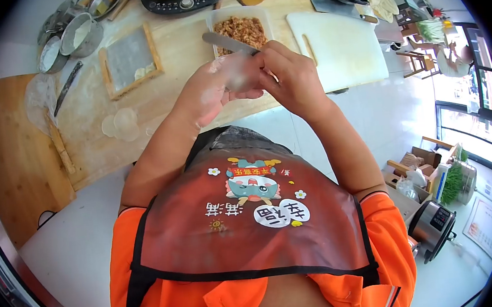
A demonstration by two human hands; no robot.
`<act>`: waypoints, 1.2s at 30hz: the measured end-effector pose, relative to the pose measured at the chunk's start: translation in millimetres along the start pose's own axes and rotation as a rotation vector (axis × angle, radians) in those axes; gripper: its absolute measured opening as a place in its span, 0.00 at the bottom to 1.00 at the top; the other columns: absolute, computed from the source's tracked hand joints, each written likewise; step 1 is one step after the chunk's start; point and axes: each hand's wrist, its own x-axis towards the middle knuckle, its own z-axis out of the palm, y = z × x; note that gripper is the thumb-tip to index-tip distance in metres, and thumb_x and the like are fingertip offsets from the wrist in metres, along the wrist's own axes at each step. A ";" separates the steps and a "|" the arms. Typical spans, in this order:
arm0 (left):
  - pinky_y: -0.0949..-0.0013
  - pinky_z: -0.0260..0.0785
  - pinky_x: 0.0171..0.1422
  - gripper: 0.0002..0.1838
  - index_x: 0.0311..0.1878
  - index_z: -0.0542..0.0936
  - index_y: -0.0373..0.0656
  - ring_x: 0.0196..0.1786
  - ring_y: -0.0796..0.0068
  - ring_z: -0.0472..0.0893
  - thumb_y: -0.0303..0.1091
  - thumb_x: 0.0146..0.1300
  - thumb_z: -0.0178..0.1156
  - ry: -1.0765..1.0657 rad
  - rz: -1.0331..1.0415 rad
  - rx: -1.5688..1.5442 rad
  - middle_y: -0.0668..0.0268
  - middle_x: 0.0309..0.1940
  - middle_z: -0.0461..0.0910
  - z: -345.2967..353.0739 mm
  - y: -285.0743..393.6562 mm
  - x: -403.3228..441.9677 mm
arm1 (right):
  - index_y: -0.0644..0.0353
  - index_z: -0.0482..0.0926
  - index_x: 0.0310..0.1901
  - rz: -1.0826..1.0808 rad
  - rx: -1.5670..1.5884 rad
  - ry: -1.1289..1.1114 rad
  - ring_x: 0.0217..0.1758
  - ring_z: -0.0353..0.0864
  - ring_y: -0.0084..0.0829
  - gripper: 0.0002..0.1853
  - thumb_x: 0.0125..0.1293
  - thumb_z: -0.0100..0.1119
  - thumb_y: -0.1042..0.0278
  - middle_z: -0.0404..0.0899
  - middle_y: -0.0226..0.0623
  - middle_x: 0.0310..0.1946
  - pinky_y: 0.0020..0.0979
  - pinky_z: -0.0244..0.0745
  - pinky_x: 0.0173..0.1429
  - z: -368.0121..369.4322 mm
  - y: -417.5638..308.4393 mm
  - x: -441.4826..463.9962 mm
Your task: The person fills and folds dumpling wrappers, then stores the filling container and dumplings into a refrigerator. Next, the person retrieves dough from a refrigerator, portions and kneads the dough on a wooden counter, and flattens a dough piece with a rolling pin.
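My right hand [292, 76] is closed around a flat metal filling spatula [226, 42], whose blade points left over the near edge of the meat filling [241, 28]. The filling lies in a clear plastic tub [269, 20]. My left hand [211, 92], dusted with flour, is cupped palm up against the right fingers. In it sits a pale, blurred piece that looks like a dough wrapper [242, 75]; its edges are smeared. Several round dough wrappers [123, 124] lie on the floured table to the left.
A wood-framed tray [157, 59] and a dark-bladed knife [69, 87] lie left. Beyond are metal bowls [87, 41]. A rolling pin [60, 146] rests near the table's left edge. Right of the tub lies a white cutting board [342, 51]; an electric griddle [186, 1] stands behind.
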 end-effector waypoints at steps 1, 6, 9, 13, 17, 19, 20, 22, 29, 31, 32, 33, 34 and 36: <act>0.56 0.78 0.63 0.22 0.66 0.69 0.32 0.56 0.60 0.82 0.38 0.78 0.49 -0.010 0.019 -0.038 0.56 0.56 0.78 3.3 4.9 -3.6 | 0.55 0.79 0.35 0.024 -0.003 0.029 0.31 0.82 0.37 0.08 0.57 0.71 0.71 0.78 0.33 0.30 0.35 0.76 0.33 3.7 -4.3 2.8; 0.59 0.77 0.64 0.22 0.66 0.69 0.29 0.57 0.61 0.81 0.36 0.78 0.49 -0.121 0.292 0.113 0.54 0.60 0.75 10.0 15.9 -25.0 | 0.56 0.78 0.36 0.053 -0.003 0.104 0.31 0.82 0.37 0.10 0.57 0.72 0.71 0.77 0.34 0.31 0.34 0.76 0.33 3.9 -27.1 20.9; 0.59 0.76 0.66 0.26 0.70 0.65 0.29 0.60 0.63 0.80 0.38 0.78 0.50 -0.065 0.288 0.312 0.53 0.64 0.73 20.1 34.6 -41.0 | 0.57 0.78 0.38 0.056 0.079 0.134 0.32 0.82 0.34 0.10 0.59 0.71 0.73 0.77 0.34 0.33 0.33 0.76 0.34 -4.6 -49.5 32.3; 0.59 0.74 0.67 0.33 0.75 0.58 0.30 0.65 0.63 0.76 0.42 0.77 0.52 0.017 0.474 0.478 0.52 0.65 0.71 39.5 55.0 -56.4 | 0.60 0.79 0.42 0.070 0.275 0.106 0.33 0.81 0.25 0.08 0.63 0.68 0.75 0.77 0.30 0.33 0.27 0.76 0.36 -20.0 -64.5 42.4; 0.61 0.58 0.77 0.40 0.78 0.52 0.29 0.73 0.63 0.67 0.45 0.75 0.55 -0.114 0.750 0.560 0.50 0.71 0.66 47.7 79.1 -72.0 | 0.64 0.80 0.38 0.138 0.566 0.130 0.34 0.76 0.16 0.06 0.67 0.67 0.73 0.80 0.28 0.32 0.20 0.72 0.40 -38.7 -95.5 51.9; 0.60 0.44 0.82 0.44 0.77 0.53 0.28 0.79 0.61 0.59 0.54 0.73 0.56 -0.252 0.917 0.429 0.49 0.76 0.59 35.3 65.7 -59.1 | 0.64 0.80 0.36 0.108 0.556 0.148 0.31 0.74 0.15 0.07 0.66 0.69 0.71 0.81 0.28 0.32 0.20 0.71 0.37 -39.8 -96.9 55.4; 0.60 0.44 0.82 0.45 0.77 0.54 0.28 0.79 0.60 0.59 0.56 0.73 0.54 -0.233 0.897 0.392 0.49 0.77 0.58 31.8 59.4 -55.3 | 0.64 0.80 0.36 0.102 0.527 0.134 0.31 0.74 0.15 0.08 0.66 0.69 0.71 0.80 0.28 0.31 0.21 0.71 0.36 -36.7 -96.0 56.1; 0.59 0.44 0.82 0.45 0.77 0.56 0.29 0.79 0.59 0.59 0.60 0.73 0.52 -0.191 0.845 0.299 0.50 0.77 0.57 29.7 46.9 -52.4 | 0.64 0.80 0.36 0.111 0.465 0.095 0.30 0.73 0.16 0.08 0.65 0.69 0.71 0.80 0.28 0.29 0.21 0.70 0.35 -29.5 -95.2 54.7; 0.58 0.64 0.69 0.22 0.51 0.80 0.29 0.59 0.53 0.78 0.43 0.78 0.49 0.423 0.992 0.761 0.47 0.50 0.82 41.3 31.3 -52.2 | 0.63 0.82 0.40 0.272 0.449 0.059 0.33 0.79 0.17 0.07 0.65 0.70 0.71 0.84 0.30 0.31 0.22 0.74 0.38 -22.1 -92.1 42.2; 0.52 0.71 0.56 0.17 0.42 0.81 0.30 0.49 0.44 0.79 0.38 0.75 0.54 0.537 1.138 0.930 0.46 0.40 0.83 37.4 27.7 -48.9 | 0.63 0.82 0.40 0.300 0.514 0.051 0.34 0.79 0.18 0.06 0.64 0.69 0.72 0.83 0.30 0.32 0.23 0.74 0.38 -17.7 -87.1 37.0; 0.53 0.71 0.56 0.17 0.42 0.81 0.30 0.48 0.44 0.80 0.38 0.75 0.54 0.502 1.116 0.865 0.46 0.41 0.83 34.2 23.5 -44.8 | 0.62 0.82 0.40 0.313 0.492 0.058 0.33 0.79 0.18 0.06 0.64 0.69 0.72 0.82 0.30 0.32 0.23 0.74 0.37 -15.6 -83.4 33.6; 0.53 0.71 0.56 0.18 0.43 0.81 0.30 0.48 0.45 0.80 0.39 0.75 0.54 0.459 1.093 0.799 0.46 0.41 0.83 31.5 18.9 -40.3 | 0.62 0.82 0.40 0.330 0.465 0.071 0.33 0.79 0.19 0.06 0.64 0.69 0.73 0.82 0.30 0.32 0.23 0.73 0.37 -16.2 -80.4 30.1; 0.54 0.71 0.56 0.18 0.43 0.81 0.30 0.48 0.45 0.80 0.39 0.75 0.54 0.412 1.069 0.733 0.46 0.41 0.83 30.5 16.0 -36.3 | 0.62 0.83 0.40 0.236 0.359 0.101 0.32 0.77 0.19 0.05 0.65 0.68 0.73 0.81 0.30 0.32 0.24 0.73 0.36 -16.8 -79.7 29.5; 0.58 0.71 0.56 0.20 0.45 0.81 0.30 0.47 0.51 0.81 0.41 0.76 0.53 0.405 1.069 0.825 0.49 0.41 0.84 30.6 16.4 -32.2 | 0.61 0.83 0.39 0.046 0.148 0.156 0.29 0.75 0.20 0.04 0.65 0.68 0.73 0.78 0.29 0.31 0.25 0.71 0.34 -15.7 -78.9 34.2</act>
